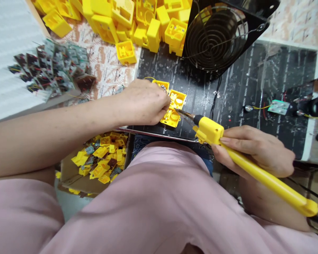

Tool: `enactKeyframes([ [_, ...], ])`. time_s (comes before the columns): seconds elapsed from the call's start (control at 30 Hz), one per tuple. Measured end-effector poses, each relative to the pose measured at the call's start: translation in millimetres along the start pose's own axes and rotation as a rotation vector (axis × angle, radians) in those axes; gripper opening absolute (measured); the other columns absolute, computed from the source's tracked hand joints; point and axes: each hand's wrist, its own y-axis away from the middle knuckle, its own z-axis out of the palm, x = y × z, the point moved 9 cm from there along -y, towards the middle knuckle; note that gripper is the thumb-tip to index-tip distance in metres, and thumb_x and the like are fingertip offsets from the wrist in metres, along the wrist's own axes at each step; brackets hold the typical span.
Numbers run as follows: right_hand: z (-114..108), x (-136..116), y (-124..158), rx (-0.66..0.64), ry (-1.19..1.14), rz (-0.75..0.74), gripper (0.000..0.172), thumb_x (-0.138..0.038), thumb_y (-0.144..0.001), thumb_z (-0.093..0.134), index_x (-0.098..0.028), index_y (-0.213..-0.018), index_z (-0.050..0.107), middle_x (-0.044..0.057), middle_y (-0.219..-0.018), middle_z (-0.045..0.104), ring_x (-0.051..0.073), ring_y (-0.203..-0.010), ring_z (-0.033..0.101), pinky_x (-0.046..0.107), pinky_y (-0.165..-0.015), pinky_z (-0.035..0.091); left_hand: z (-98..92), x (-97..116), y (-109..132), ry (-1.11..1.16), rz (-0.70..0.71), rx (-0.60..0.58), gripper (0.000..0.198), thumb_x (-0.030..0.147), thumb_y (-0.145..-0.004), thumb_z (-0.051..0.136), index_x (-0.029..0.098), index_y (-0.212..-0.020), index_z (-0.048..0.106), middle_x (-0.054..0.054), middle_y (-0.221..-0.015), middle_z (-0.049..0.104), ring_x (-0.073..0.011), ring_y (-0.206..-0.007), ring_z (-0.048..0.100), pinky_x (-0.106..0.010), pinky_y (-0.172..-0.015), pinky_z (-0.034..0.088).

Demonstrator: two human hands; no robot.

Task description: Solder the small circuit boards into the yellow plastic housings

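Iron (pixel 267 176) held at an open case (pixel 172 120) on the bench (pixel 159 67).
The iron is grasped in the right hand (pixel 256 150), its tip at the case; contact cannot be told. The tip is best kept steady and off the yellow walls. The case lies near the front edge, partly under the curled left hand (pixel 143 102); whether anything is pinched there is hidden. It should be braced flat, knuckles clear of the tip. Beyond, a fan (pixel 214 46) is set.

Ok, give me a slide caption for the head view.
Right hand holds a yellow-handled tool, its tip at yellow casings beside the left hand.
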Motion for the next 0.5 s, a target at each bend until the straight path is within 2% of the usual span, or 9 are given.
enactKeyframes([
  [0.07, 1.0, -2.9, -0.6, 0.008, 0.005, 0.01, 0.028, -0.022, -0.089, 0.089, -0.033, -0.112, 0.078, -0.003, -0.083, 0.081, 0.018, -0.07, 0.079, 0.026, -0.057, 0.065, -0.1, -0.5, 0.3, -0.013, 0.011, 0.013, 0.03, 0.025, -0.091, 0.051, 0.021, -0.094, 0.08, -0.009, -0.085, 0.075, -0.0288, -0.095, 0.074, -0.034, -0.083, 0.051],
  [0.23, -5.8, -0.5, 4.5, 0.064, 0.147, 0.221, 0.049, -0.023, -0.089, 0.089, -0.036, -0.134, 0.074, 0.0, -0.107, 0.086, 0.024, -0.082, 0.083, 0.036, -0.071, 0.072, 0.4, -1.7, 2.2, -0.008, 0.042, 0.078, 0.03, 0.027, -0.093, 0.05, 0.022, -0.094, 0.079, -0.006, -0.083, 0.075, -0.0249, -0.093, 0.074, -0.031, -0.083, 0.051],
  [0.37, -5.7, -5.1, 2.4, 0.095, -0.047, 0.1, 0.041, -0.016, -0.084, 0.091, -0.029, -0.12, 0.077, -0.001, -0.087, 0.083, 0.021, -0.072, 0.08, 0.029, -0.057, 0.068, 7.4, -5.4, 5.2, 0.023, 0.037, 0.107, 0.032, 0.027, -0.094, 0.048, 0.022, -0.097, 0.079, -0.007, -0.091, 0.077, -0.0263, -0.096, 0.075, -0.034, -0.086, 0.052],
  [0.43, -3.8, -6.8, 0.6, 0.069, -0.075, 0.026, 0.03, -0.017, -0.085, 0.091, -0.028, -0.109, 0.077, -0.002, -0.079, 0.08, 0.019, -0.064, 0.078, 0.026, -0.047, 0.062, 9.4, -8.0, 8.1, 0.068, 0.041, 0.158, 0.032, 0.026, -0.096, 0.048, 0.022, -0.099, 0.079, -0.007, -0.093, 0.077, -0.0263, -0.096, 0.075, -0.036, -0.087, 0.053],
  [0.5, -3.7, -5.4, 1.5, 0.049, -0.041, 0.024, 0.026, -0.023, -0.088, 0.089, -0.031, -0.11, 0.077, -0.002, -0.08, 0.081, 0.02, -0.063, 0.078, 0.028, -0.045, 0.062, 10.1, -9.6, 12.2, 0.131, 0.063, 0.225, 0.031, 0.027, -0.097, 0.048, 0.024, -0.101, 0.079, -0.006, -0.097, 0.079, -0.0259, -0.098, 0.075, -0.038, -0.092, 0.053],
])
